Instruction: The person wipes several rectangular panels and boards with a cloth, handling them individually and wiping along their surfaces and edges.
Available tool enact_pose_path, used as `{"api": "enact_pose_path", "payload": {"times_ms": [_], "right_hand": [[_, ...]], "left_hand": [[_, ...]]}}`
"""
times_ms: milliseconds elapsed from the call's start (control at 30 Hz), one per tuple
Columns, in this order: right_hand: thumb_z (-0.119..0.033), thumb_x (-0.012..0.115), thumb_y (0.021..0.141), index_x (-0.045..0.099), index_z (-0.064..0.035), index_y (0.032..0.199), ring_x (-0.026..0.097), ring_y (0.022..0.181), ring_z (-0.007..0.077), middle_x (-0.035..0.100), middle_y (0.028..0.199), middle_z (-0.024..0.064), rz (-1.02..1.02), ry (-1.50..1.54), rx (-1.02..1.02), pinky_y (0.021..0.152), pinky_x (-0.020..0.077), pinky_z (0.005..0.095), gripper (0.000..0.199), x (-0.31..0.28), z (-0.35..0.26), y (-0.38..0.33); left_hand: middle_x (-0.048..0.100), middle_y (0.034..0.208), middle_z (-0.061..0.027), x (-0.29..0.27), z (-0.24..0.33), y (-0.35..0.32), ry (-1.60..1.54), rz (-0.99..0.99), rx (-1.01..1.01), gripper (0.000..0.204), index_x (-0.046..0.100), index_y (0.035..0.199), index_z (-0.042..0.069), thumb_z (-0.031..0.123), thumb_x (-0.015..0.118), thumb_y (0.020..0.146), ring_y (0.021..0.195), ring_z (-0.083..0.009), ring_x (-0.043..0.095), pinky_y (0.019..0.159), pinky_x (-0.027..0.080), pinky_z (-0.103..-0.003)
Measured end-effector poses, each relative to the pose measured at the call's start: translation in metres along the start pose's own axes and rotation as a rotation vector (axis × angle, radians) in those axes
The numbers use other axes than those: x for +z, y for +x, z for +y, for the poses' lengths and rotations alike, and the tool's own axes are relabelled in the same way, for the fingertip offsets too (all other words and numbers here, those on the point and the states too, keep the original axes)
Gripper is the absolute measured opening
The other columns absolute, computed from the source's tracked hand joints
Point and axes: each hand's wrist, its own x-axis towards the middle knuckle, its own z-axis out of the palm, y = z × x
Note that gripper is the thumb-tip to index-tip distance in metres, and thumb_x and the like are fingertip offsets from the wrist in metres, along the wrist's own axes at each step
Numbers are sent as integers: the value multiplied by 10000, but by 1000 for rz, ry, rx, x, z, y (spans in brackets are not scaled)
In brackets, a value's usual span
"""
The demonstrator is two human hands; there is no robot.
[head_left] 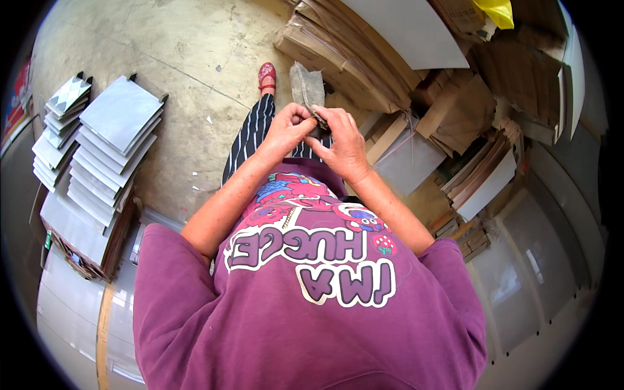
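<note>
A worn piece of grey cloth (pixel 306 83) hangs out beyond my fingers, above my lap. Its exact kind does not show. My left hand (pixel 288 132) is closed, thumb and fingers pinching the near end of the cloth. From the other side my right hand (pixel 342 142) grips the same end, its fingers bent over a dark, bunched fold. The two hands almost meet at the fingertips, and the part between them is mostly hidden.
Several stacked pale grey tiles (pixel 120 117) stand to my left on more flat packs. Flattened cardboard (pixel 338 55) leans at the far right, beside white panels (pixel 409 29). A torn carton (pixel 458 110) and board offcuts (pixel 484 172) lie right. Concrete floor (pixel 188 39) stretches ahead.
</note>
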Motion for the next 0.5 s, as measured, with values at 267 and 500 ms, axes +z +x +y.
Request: {"api": "enact_pose_path", "payload": {"times_ms": [267,500], "right_hand": [[-46,614,665,539,-89,1061,560,797,256,538,914,92,-46,167,-67,695,465,306,406,11,-25,13],[10,604,683,548,-66,1043,560,717,184,523,850,85,-162,284,-130,632,462,267,372,14,-39,19]], "left_hand": [[533,786,-11,-22,2,-27,-44,25,209,191,463,911,36,92,610,802,675,-61,520,593,436,-193],[515,774,-3,-24,3,-55,-18,169,334,233,464,911,41,103,642,774,674,-47,499,593,430,-189]]}}
